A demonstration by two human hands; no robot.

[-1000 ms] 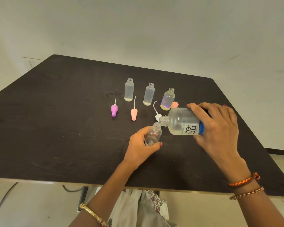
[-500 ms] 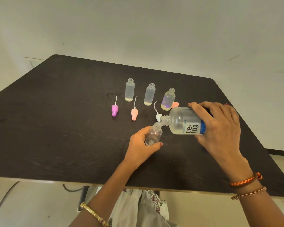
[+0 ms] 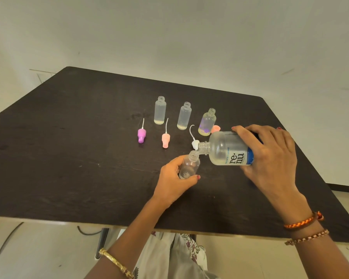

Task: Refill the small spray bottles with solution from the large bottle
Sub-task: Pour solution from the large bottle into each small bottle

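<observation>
A dark wood-grain surface (image 3: 69, 158) fills most of the view, with a pale wall behind it. At its near edge is a person's patterned clothing (image 3: 175, 256).

The right hand (image 3: 270, 158) wraps its fingers round the base end of the large bottle (image 3: 226, 148), holding it tipped nearly flat over the surface with its open neck pointing left. The label reads "re-nu" in large dark letters on white, with a blue band beside it and a line of small print too fine to read. A little clear liquid lies along the bottle's low side.

The left hand (image 3: 173, 182) grips a small clear bottle (image 3: 189, 164) from the near left, thumb across its front, tilted so its open mouth sits right under the large bottle's neck, the two almost touching.

Farther off, three uncapped small bottles stand in a row: the left bottle (image 3: 160, 113), the middle bottle (image 3: 184, 115), and a right bottle (image 3: 207, 122) with a purple pattern. Each holds a little liquid at the bottom.

Nearer lie spray tops with thin tubes: purple top (image 3: 141, 135), pink top (image 3: 165, 139), white top (image 3: 194, 142). A peach cap (image 3: 216, 128) sits just beside the right bottle.
</observation>
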